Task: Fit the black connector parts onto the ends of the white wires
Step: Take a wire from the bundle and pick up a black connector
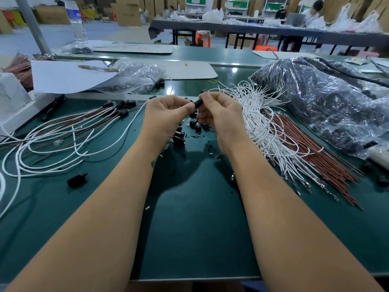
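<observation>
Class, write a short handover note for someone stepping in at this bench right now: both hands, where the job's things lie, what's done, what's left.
Left hand and right hand: both raised over the green mat, together pinching one black connector between their fingertips.
Loose black connectors: on the mat just under the hands.
Unfitted white wires: fanned bundle on the right, beside the red-brown wires.
Done: wires with black connectors fitted lie to the left.
Left: finish this connector, then work through the right-hand bundle.
</observation>
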